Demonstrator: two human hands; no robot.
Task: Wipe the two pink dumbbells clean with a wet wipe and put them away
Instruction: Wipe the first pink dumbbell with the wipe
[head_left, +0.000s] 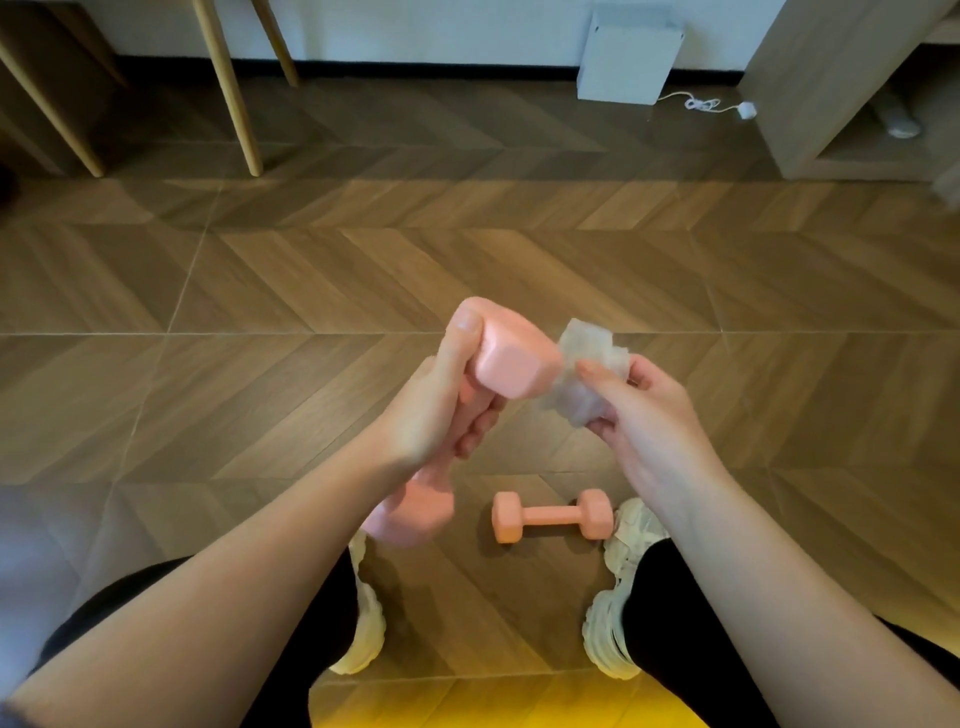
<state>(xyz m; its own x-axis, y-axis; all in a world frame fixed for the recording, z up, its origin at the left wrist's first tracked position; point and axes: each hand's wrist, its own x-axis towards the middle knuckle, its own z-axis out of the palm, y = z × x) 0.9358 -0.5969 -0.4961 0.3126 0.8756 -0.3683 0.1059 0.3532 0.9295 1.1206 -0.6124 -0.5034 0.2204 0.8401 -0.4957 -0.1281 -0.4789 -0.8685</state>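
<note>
My left hand (441, 410) grips the handle of a pink dumbbell (506, 364), held tilted with one head up near the middle of the view and the other head low by my left forearm. My right hand (644, 415) pinches a crumpled white wet wipe (582, 374) that touches the right side of the upper head. The second pink dumbbell (551, 515) lies on the wooden floor between my feet, close to my right shoe.
My white shoes (618, 613) and black trouser legs frame the floor below. Wooden furniture legs (228, 88) stand far left. A white box (626, 57) with a cable sits at the back wall, a low wooden shelf unit (831, 93) at the far right.
</note>
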